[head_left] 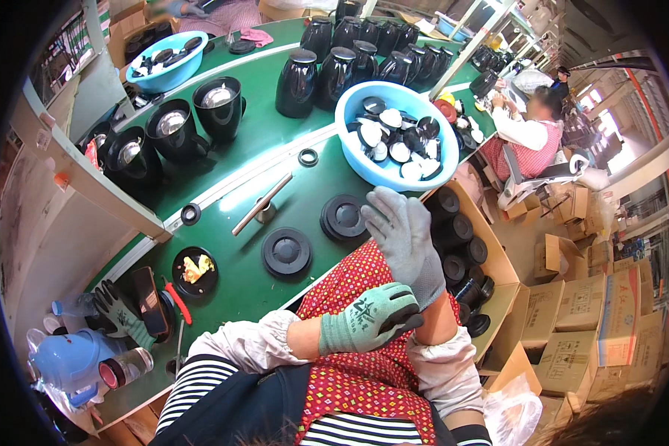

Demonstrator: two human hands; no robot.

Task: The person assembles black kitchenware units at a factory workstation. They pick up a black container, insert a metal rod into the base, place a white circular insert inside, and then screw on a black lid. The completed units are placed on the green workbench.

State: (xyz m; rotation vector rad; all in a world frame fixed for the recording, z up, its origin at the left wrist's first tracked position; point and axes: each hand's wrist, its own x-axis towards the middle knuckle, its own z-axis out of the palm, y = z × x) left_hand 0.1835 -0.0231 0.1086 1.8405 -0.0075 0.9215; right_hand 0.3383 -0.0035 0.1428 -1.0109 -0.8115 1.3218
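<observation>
My left hand (370, 320), in a green glove with dark fingers, is in front of my apron with its fingers curled at my right wrist. It pinches the cuff of the grey glove (428, 282); the fingertips are partly hidden. My right hand (400, 223) wears that grey glove and is raised beside the table edge, fingers stretched out and holding nothing. Close to it on the green table lie two round black lids, one (345, 217) nearer the hand and another (286, 253) to its left. Farther left a metal rod (263, 203) rests across a short metal post (265, 215).
A blue basin (349, 152) of black and white parts stands ahead. Black jugs (219, 119) and upturned black vessels (297, 83) line the table. A carton of black parts (509, 279) is at my right. A blue jug (67, 360) stands left; a co-worker (528, 137) sits far right.
</observation>
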